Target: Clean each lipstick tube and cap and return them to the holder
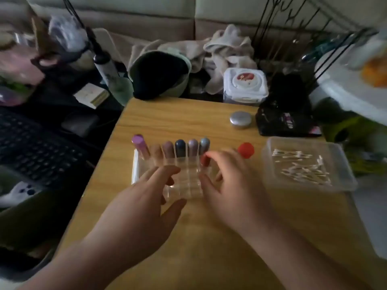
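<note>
Where both forearms cross the near edge of the wooden worktop (pixel 209 237), the hands sit over a clear holder (pixel 188 185) at its middle. The left hand (pixel 146 195) is spread wide and relaxed above the holder's near left part, gripping nothing. The right hand (pixel 228 185) is loosely curled over the holder's right side, its fingertips just beside a red lipstick (pixel 205 161). The blur hides whether they pinch it.

Five capped lipstick tubes (pixel 180 148) stand along the holder's far row, and a red cap (pixel 246 150) stands on the wood just beyond the right hand. At the right edge lies a clear box of cotton swabs (pixel 303 166).

Near the far right corner sit a silver tin (pixel 240 119) and a black pouch (pixel 287 120). A dark keyboard (pixel 31 147) lies off the left edge. Beyond the far edge are a white tub (pixel 245 86), heaped towels (pixel 222 53) and a pale sofa (pixel 125 17).
</note>
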`<control>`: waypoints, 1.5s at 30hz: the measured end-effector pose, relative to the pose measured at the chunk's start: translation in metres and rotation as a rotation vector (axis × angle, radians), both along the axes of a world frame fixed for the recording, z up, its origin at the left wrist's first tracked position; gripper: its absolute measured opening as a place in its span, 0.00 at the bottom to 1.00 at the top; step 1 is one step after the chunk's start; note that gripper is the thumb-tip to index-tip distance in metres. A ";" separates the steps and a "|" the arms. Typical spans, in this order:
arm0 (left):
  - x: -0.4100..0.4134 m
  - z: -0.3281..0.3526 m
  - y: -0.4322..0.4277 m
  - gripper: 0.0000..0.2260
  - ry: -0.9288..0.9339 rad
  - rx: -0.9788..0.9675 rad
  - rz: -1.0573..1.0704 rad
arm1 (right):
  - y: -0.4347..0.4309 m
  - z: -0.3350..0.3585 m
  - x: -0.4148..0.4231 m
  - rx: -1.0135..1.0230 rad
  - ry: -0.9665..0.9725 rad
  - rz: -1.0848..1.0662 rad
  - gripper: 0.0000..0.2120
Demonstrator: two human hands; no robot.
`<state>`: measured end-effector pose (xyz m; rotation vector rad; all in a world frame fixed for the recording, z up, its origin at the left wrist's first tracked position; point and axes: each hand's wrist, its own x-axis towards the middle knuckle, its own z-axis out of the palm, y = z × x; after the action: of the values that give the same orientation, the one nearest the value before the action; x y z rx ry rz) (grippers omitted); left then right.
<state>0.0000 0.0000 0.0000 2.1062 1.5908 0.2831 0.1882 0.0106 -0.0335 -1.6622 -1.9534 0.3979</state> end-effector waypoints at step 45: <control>0.001 -0.024 -0.176 0.14 -1.113 -0.224 0.127 | -0.216 0.009 -0.002 -0.126 0.468 0.026 0.07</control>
<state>0.0005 -0.1765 -0.0237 1.2429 0.9786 1.0395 0.1864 -0.2054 -0.0244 -1.4534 -1.6266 0.8516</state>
